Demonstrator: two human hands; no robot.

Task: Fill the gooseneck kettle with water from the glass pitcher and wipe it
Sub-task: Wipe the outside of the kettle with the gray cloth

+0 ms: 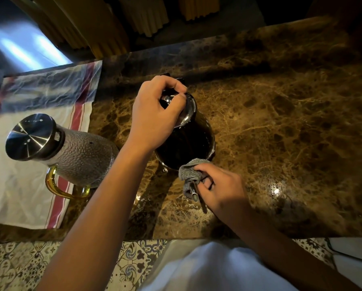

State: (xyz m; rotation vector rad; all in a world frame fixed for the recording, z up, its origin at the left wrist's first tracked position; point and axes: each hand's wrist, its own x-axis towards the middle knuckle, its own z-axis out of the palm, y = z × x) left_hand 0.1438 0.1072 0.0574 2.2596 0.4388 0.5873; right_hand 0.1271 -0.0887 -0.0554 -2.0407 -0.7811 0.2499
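We curl our left hand (pixel 154 106) over the kettle (pixel 186 141), its fingers (pixel 175 86) bent around the knob of the lid (pixel 188 110), wrist arched from above. Our right hand (pixel 220 185) holds a grey cloth (pixel 189 172), fingers wrapped narrowly around it and the spout (pixel 193 192), though the exact pinch is hard to see in the shadow. The kettle stands on the marble table (pixel 280 122); the pitcher (pixel 79 156) sits left on a striped towel (pixel 28 196).
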